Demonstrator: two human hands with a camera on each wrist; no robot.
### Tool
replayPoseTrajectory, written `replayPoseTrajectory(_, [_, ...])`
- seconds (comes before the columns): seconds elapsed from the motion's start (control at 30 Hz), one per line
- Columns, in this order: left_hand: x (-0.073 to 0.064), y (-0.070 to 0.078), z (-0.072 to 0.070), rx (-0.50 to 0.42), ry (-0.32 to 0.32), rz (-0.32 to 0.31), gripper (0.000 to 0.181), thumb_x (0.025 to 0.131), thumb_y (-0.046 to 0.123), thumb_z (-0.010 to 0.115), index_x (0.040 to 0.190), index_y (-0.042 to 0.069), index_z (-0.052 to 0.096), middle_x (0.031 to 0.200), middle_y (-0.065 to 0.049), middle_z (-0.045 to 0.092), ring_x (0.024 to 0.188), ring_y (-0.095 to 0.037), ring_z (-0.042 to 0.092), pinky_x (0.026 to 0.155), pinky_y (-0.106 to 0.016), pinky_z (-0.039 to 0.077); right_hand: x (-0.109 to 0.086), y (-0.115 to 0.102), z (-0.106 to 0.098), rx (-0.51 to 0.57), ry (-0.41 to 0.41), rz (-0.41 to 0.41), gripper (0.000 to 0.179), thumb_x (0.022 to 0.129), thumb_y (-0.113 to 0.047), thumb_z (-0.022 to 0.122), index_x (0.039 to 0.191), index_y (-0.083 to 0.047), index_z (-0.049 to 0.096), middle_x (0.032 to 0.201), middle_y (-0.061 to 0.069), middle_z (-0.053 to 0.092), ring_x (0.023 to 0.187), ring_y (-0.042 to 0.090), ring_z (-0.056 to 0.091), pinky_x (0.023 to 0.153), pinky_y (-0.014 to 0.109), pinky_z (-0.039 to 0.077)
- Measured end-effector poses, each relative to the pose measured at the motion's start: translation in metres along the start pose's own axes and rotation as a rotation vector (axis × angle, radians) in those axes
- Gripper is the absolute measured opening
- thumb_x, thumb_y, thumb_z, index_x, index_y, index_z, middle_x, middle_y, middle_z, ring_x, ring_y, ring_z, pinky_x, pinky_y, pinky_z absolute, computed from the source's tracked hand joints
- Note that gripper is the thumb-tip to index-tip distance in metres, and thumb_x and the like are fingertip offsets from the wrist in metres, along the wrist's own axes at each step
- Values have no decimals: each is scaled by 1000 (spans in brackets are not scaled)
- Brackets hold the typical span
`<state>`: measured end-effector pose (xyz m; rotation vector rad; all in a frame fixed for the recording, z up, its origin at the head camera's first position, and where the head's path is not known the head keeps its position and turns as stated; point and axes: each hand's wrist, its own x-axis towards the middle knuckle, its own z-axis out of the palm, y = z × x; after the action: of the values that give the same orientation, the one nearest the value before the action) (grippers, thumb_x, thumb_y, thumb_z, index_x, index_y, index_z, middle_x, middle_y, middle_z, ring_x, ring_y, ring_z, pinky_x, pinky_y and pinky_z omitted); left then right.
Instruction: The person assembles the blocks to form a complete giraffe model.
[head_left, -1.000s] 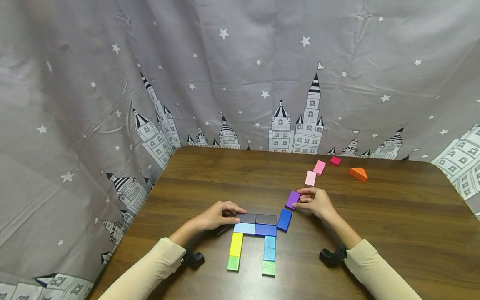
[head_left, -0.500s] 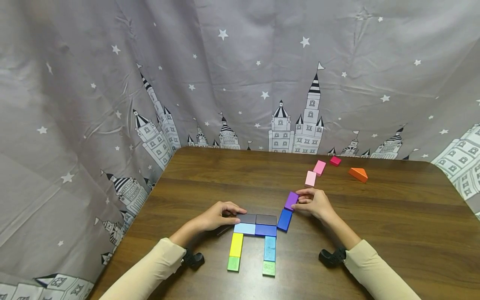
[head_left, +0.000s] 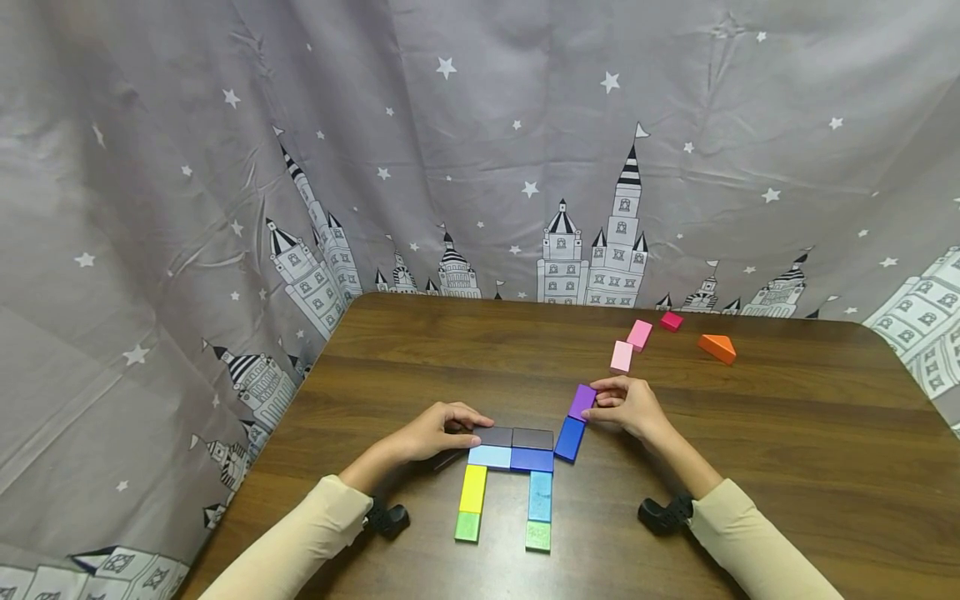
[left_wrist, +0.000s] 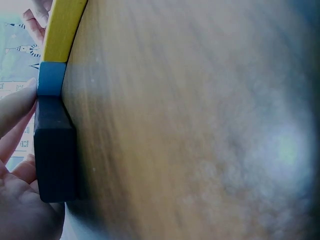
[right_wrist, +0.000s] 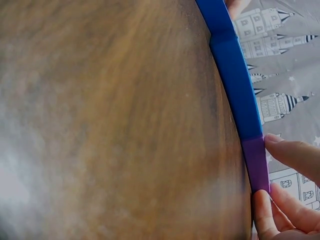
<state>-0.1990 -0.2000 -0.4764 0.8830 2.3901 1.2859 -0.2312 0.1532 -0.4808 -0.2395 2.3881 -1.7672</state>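
In the head view, my right hand [head_left: 628,408] pinches a purple block [head_left: 582,402] between thumb and fingers. One end of that block meets a dark blue block [head_left: 570,440], which slants up from the corner of the other blocks. My left hand [head_left: 435,432] holds the left end of a dark grey block [head_left: 492,437], thumb on the near side and fingers on the far side. A second grey block [head_left: 532,438] lies beside it. Beneath the left palm a black block [head_left: 446,460] is partly hidden; the left wrist view shows a black block [left_wrist: 55,160] close up.
A light blue block [head_left: 490,457] and a blue block [head_left: 532,460] lie along the grey ones. Yellow [head_left: 472,488] and teal [head_left: 540,497] blocks run downward, ending in green pieces [head_left: 467,527]. Pink blocks [head_left: 621,356], a red block [head_left: 672,321] and an orange triangle [head_left: 717,348] lie farther back.
My right hand has shifted the purple block slightly left and toward me, closing the small gap to the dark blue block. The left hand stays in place.
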Motion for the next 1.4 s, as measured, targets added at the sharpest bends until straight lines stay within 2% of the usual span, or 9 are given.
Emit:
replayPoseTrajectory(0.53, [2,3,-2,10,-8,-1,31,95,10,69,124,0,69,118,-11,68,110,-24,60,93,-34,51,1,-1,0,-35,0,-12,46,74,2,86,112,18,65,93,17,68,80,15,62,69,15,53])
replayPoseTrajectory(0.83, [2,3,-2,6,-9,12,31,95,10,69,123,-1,69,117,-11,68,109,-25,60,93,-36,51,1,1,-4,-25,4,-30,43,77,2,84,111,19,64,94,22,68,78,10,63,70,16,54])
replayPoseTrajectory(1.2, [2,0,-3,6,-15,6,31,95,11,69,124,0,69,118,-10,68,110,-25,59,93,-37,50,8,-2,-25,26,115,-52,47,78,4,82,117,20,60,107,32,66,78,6,64,70,16,54])
replayPoseTrajectory(1.4, [0,2,-2,7,-14,5,31,95,11,69,124,0,69,118,-11,68,109,-26,59,93,-39,50,16,2,-37,5,195,-43,49,77,3,83,117,19,61,109,34,65,79,6,65,72,15,54])
